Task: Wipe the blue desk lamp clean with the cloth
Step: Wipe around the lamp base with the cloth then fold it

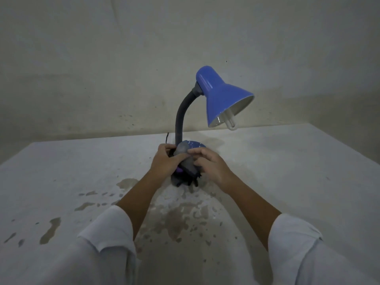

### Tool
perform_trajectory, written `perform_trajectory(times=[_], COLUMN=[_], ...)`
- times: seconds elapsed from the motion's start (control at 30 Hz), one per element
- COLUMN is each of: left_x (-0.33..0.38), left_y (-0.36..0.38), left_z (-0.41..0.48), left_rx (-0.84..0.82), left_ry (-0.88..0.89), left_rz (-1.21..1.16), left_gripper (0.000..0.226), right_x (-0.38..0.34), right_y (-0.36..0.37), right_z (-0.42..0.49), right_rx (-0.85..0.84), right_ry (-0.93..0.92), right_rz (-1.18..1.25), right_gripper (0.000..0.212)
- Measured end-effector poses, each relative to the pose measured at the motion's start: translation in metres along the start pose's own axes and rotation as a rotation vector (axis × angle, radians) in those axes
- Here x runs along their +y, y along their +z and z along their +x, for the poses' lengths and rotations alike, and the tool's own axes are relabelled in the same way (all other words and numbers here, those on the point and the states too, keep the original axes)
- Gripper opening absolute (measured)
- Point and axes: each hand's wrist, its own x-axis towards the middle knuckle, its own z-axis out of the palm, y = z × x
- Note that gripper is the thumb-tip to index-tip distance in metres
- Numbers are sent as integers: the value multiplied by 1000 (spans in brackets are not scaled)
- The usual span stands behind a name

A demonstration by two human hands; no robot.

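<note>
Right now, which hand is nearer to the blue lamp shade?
The right hand, though neither is close. It rests on the cloth at the lamp base, below the shade. The left hand holds the cloth further left, past the neck.

The desk lamp's shade (pixel 221 99) is showing glossy blue outside and pale white inside, and its flexible neck (pixel 182 116) is looking dark grey. The blue base (pixel 194 144) is peeking out near the tabletop's far edge. The cloth (pixel 185 159) is appearing grey with purple showing. The whitish tabletop (pixel 287 171) is carrying darker blotchy stains toward its near edge. Both sleeves (pixel 107 239) are showing white.
</note>
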Motion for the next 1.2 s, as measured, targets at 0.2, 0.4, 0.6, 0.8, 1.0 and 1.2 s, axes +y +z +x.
perform_trajectory(times=[0.2,0.4,0.6,0.8,1.0,1.2], left_x=[14,10,1,24,9,40], left_y=[-9,20,25,1,13,-6], left_z=[26,30,29,43,31,34], left_rx=[161,103,58,35,-25,-339], left_ry=[267,371,332,277,256,253], left_rz=[425,637,942,684,882,659], left_gripper=[33,32,32,26,31,31], right_x=[20,47,64,66,66,63], right_y=[-39,-29,-27,-27,-27,-31], right_z=[14,27,28,30,29,28], right_rx=[217,74,158,153,154,112], right_ry=[-54,27,-123,-131,-120,-90], right_rz=[-626,-1074,-1182,-1193,-1169,-1107], right_gripper=[43,58,60,60,59,62])
